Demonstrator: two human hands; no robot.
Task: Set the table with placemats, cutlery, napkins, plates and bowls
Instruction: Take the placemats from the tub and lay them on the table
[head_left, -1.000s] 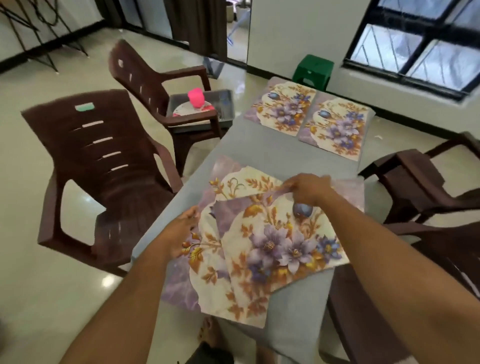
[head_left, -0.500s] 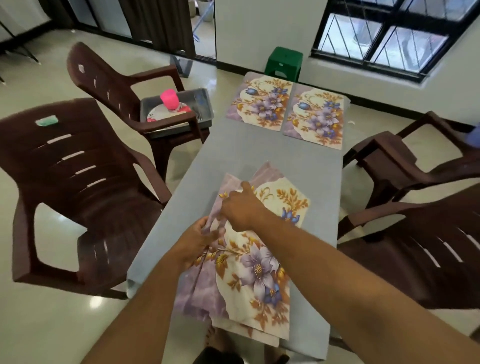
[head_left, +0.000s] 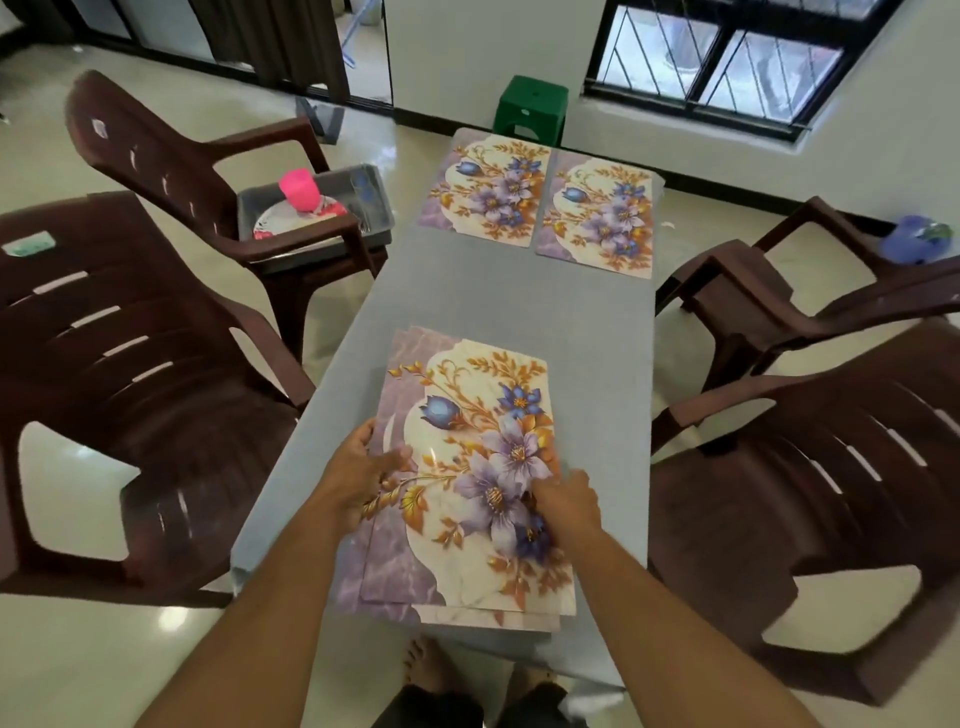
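Note:
Two floral placemats (head_left: 467, 519) lie stacked, nearly aligned, on the near end of the grey table (head_left: 519, 301). My left hand (head_left: 358, 473) holds the stack's left edge, thumb on top. My right hand (head_left: 566, 499) pinches the top mat at its right edge. Two more floral placemats lie side by side at the far end: one on the left (head_left: 488, 189), one on the right (head_left: 597, 218). A grey tray (head_left: 374, 208) on the far left chair holds a plate (head_left: 280, 223), a pink cup (head_left: 297, 189) and what looks like cutlery.
Brown plastic chairs stand on both sides: near left (head_left: 130, 374), far left (head_left: 171, 150), near right (head_left: 810, 467), far right (head_left: 779, 291). A green stool (head_left: 530, 109) sits beyond the table's far end. A purple object (head_left: 914, 239) rests on the far right chair.
The two near placemats, skewed and fanned apart a second ago, now lie squared up in one stack. My right hand moved from the mats' far left corner to their right edge.

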